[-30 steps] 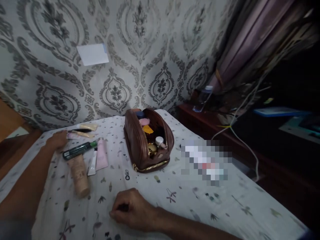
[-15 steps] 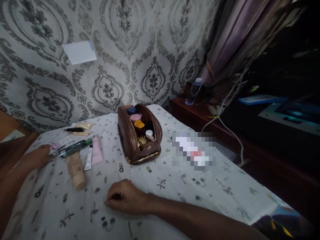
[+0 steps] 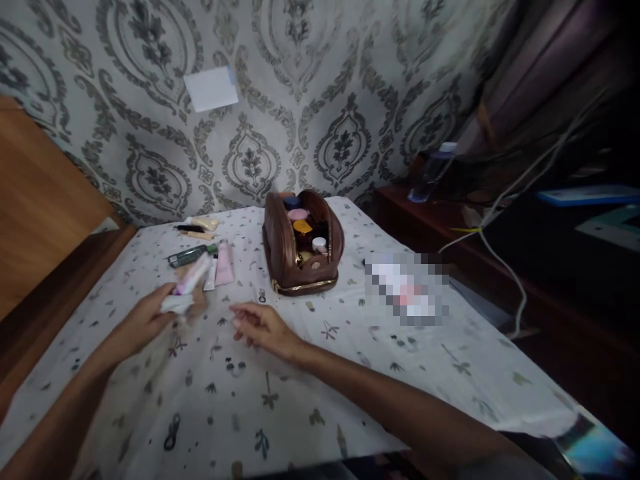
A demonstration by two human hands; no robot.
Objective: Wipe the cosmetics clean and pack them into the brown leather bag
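My left hand (image 3: pixel 145 320) holds a small white and pink tube (image 3: pixel 189 283) lifted above the patterned bedsheet (image 3: pixel 280 400). My right hand (image 3: pixel 260 327) hovers just right of it, fingers loosely apart, holding nothing. Behind them an open brown leather toiletry bag (image 3: pixel 300 243) stands upright, filled with several small jars and bottles. Left of the bag lie a pink tube (image 3: pixel 224 263), a dark green tube (image 3: pixel 187 255) and a few more cosmetics (image 3: pixel 197 227) near the wall.
A wooden headboard (image 3: pixel 40 193) rises at the left. A blurred patch (image 3: pixel 407 287) lies on the sheet right of the bag. A dark side table (image 3: pixel 450 220) with a water bottle (image 3: pixel 433 170) and white cables (image 3: pixel 505 220) stands at the right.
My left hand has picked a tube off the sheet and brought it toward me. My right hand lifted from its fist on the sheet and opened. The view swung left.
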